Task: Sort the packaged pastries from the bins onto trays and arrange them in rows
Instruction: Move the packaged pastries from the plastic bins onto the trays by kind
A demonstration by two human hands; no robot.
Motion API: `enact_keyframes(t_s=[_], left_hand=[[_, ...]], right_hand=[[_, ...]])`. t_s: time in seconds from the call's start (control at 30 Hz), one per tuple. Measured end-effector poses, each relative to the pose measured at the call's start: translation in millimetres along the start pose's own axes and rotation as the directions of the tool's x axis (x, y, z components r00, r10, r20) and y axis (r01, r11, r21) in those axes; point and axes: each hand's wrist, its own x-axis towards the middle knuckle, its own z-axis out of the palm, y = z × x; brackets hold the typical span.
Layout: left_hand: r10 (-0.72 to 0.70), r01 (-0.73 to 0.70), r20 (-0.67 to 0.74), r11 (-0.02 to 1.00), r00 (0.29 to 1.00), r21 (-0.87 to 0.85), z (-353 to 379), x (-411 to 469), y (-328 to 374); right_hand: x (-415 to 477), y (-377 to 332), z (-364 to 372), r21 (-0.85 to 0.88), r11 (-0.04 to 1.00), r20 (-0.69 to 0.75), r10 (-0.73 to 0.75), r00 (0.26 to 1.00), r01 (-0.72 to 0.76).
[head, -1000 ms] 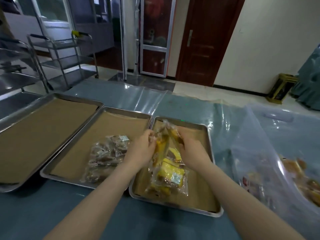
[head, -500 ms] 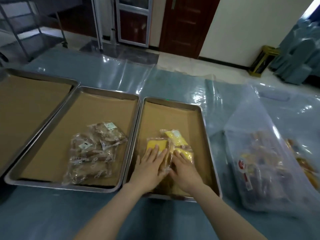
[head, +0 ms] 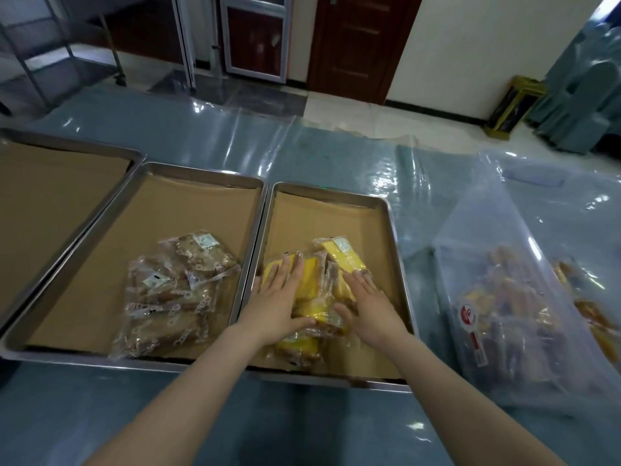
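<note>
Several yellow packaged pastries (head: 312,287) lie in a loose pile on the right steel tray (head: 339,196), which is lined with brown paper. My left hand (head: 279,301) lies flat on the left packs, fingers spread. My right hand (head: 369,304) rests flat on the right side of the pile, its fingers spread too. One yellow pack (head: 339,255) sticks out beyond my fingers. Several brown packaged pastries (head: 174,290) sit heaped on the middle tray (head: 188,173). A clear plastic bin (head: 524,297) at the right holds more wrapped pastries.
A third paper-lined tray (head: 60,183) lies at the far left. Clear plastic sheeting covers the blue table (head: 302,415). Past the table are a steel rack (head: 67,58), a brown door (head: 356,42) and covered chairs (head: 584,92) at the right.
One second ago both hands held the yellow packs upright above the tray. They laid them down, and now both hands have spread apart flat over the pile.
</note>
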Motion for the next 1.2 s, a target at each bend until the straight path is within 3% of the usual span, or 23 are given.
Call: enact_keyframes(t_s=[0.2,0.3,0.43,0.57,0.73,0.93,1.2], left_hand=[[0.164,-0.143,-0.138,0.979,0.977,0.147,-36.1,-14.8,42.8],[0.197,-0.182,-0.147,0.977,0.969,0.109,-59.3,-22.1,68.4],[0.270,-0.267,-0.250,0.962,0.930,0.049,-89.9,-27.9,110.0],[0.324,-0.328,-0.356,0.943,0.877,0.052,-107.0,-33.0,154.7],[0.288,-0.326,-0.465,0.945,0.837,-0.002,-105.2,-26.7,217.4],[0.266,-0.331,-0.467,0.942,0.843,-0.060,-64.8,-9.4,297.5],[0.271,-0.300,-0.322,0.953,0.907,-0.045,-10.1,20.5,369.9]], right_hand=[[-8.1,-19.3,-43.5,0.015,0.992,-0.058,-0.127,0.990,0.128],[-18.6,-30.9,-80.7,0.014,0.974,-0.160,-0.220,0.962,0.225],[-37.3,-35.2,-146.9,0.042,0.965,-0.312,-0.232,0.921,0.258],[-58.5,-16.2,-210.9,0.020,0.953,-0.332,-0.278,0.901,0.301],[-84.5,38.5,-256.4,-0.052,0.941,-0.315,-0.334,0.888,0.336],[-108.0,151.5,-277.7,-0.125,0.955,-0.233,-0.292,0.928,0.269],[-110.7,280.7,-291.3,-0.151,0.974,-0.115,-0.186,0.976,0.168]])
